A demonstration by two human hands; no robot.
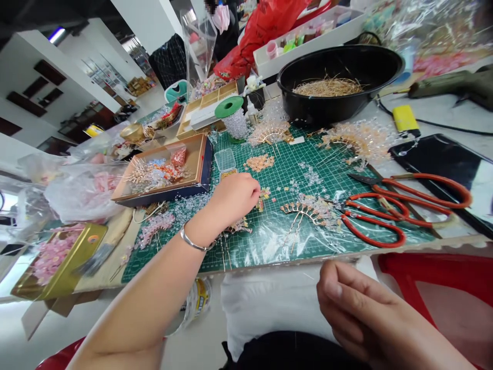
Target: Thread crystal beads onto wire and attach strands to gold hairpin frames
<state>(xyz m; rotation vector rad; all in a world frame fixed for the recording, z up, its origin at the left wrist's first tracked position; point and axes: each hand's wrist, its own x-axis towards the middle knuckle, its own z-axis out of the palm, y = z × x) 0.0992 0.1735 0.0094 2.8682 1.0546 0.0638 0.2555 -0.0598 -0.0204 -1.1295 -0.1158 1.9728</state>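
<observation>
My left hand (238, 198), with a silver bangle at the wrist, reaches over the green cutting mat (265, 246). Its fingers curl down among loose beads, and their tips are hidden. Just beyond it lie a small clear plastic box (225, 160) and a pile of peach beads (259, 163). My right hand (352, 308) is closed in a pinch in front of the table edge; whatever it may hold is too small to make out. A beaded hair comb (302, 209) with metal prongs rests on the mat between both hands. Another comb lies partly behind my left wrist.
Red-handled scissors (373, 218) and red-handled pliers (427, 187) lie at the right by a black tablet-like slab (435, 154). Behind stand a black basin (341, 105) holding thin gold pieces and a green spool (229, 107). An open box (200, 169) of beaded stems sits left.
</observation>
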